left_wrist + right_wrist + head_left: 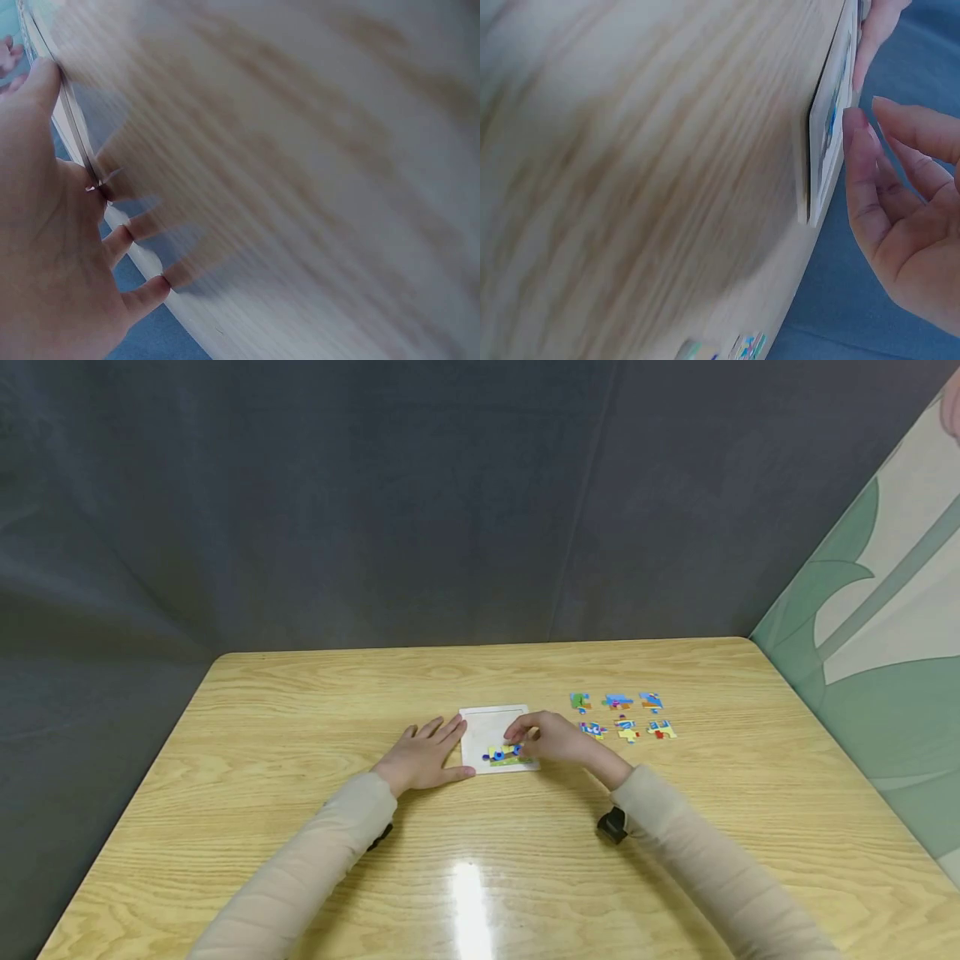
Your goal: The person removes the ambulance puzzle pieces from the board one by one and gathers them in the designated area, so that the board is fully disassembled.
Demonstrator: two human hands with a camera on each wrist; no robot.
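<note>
A white jigsaw puzzle tray (483, 727) lies on the table between the hands. Joined puzzle pieces (498, 755), blue, yellow and green, sit along its near edge, partly hidden by the right hand. My left hand (422, 758) rests spread on the table at the tray's left side, its thumb and fingertips touching the frame. Over the tray's right part hovers my right hand (553, 739), its fingers loosely bent. In the right wrist view, thumb and index finger (862, 161) are slightly apart, with nothing visible between them.
Several loose puzzle pieces (618, 702) lie in two rows on the wooden table (337, 693), right of the tray. A dark curtain (420, 510) hangs behind the table, and a wall with a leaf pattern (885, 635) borders its right side.
</note>
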